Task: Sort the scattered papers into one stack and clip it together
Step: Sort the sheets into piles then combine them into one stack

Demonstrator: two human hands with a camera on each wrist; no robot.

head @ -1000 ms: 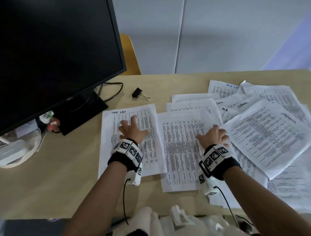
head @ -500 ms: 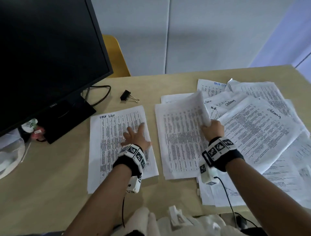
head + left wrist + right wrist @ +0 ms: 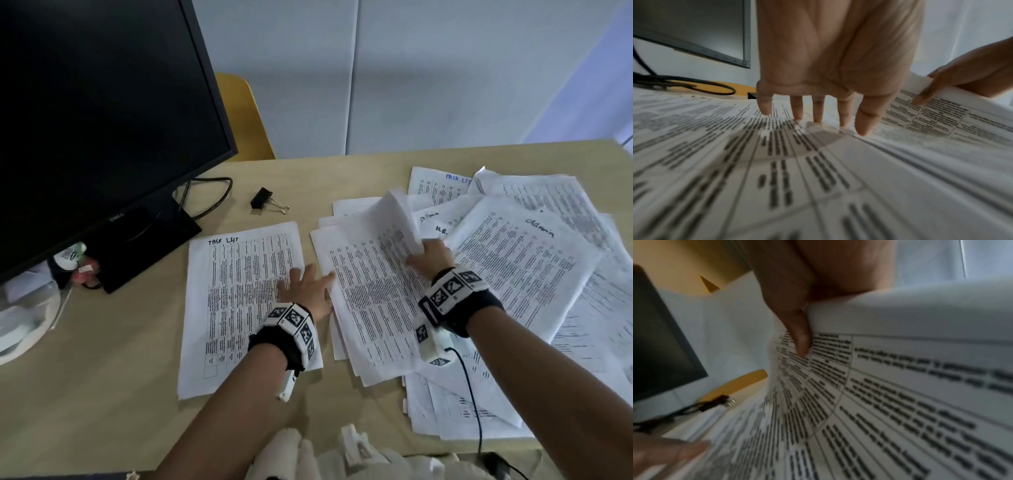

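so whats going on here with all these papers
A person is gathering printed sheets on a desk. The right hand pinches the edge of a sheet and curls it up off the messy pile. The left hand rests flat, fingers spread, on the "Task List" page lying apart on the left. The binder clip sits untouched near the monitor.

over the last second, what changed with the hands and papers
The right hand took hold of a sheet and curled its far edge up. The left hand slid right across the task list page. The binder clip stayed put.
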